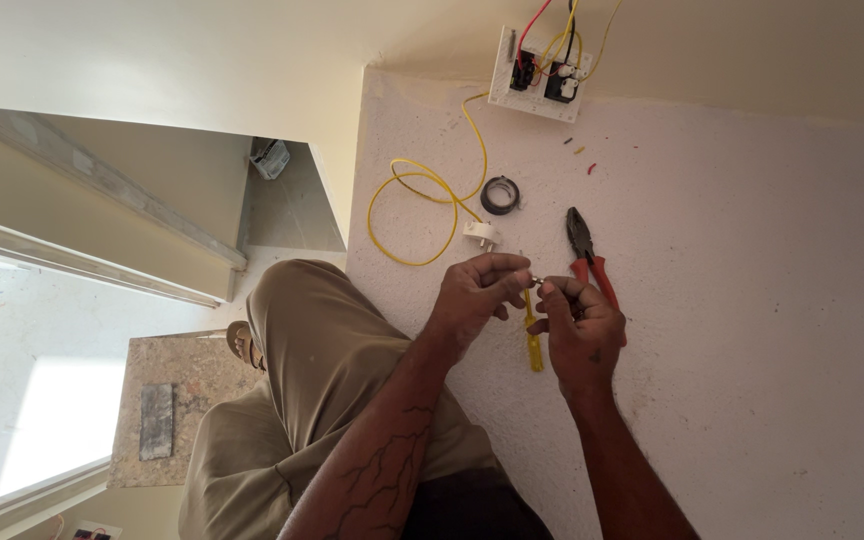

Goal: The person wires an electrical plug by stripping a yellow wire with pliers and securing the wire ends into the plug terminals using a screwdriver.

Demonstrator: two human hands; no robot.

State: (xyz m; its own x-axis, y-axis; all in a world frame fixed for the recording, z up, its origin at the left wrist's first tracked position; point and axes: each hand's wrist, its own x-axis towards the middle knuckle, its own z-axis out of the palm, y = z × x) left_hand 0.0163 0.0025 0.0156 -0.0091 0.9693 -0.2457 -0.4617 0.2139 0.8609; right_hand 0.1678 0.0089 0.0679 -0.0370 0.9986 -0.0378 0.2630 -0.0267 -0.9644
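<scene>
Yellow-handled, the screwdriver (532, 335) lay under my hands where I could grab it. My left hand (477, 295) and right hand (577, 325) met fingertip to fingertip, pinched shut on a tiny part too small to identify. The pliers (587, 255) rested just beside them.

The small part pinched between the hands is too tiny to tell; the yellow screwdriver (532, 340) is half hidden behind the right hand (580, 335).

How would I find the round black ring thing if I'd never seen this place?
Start at the white switch plate with coloured wires at the top of the rough white surface. Just below it, beside the loop of yellow wire, lies the tape roll. It is the only dark ring there, unlike the long red-handled pliers.
</scene>
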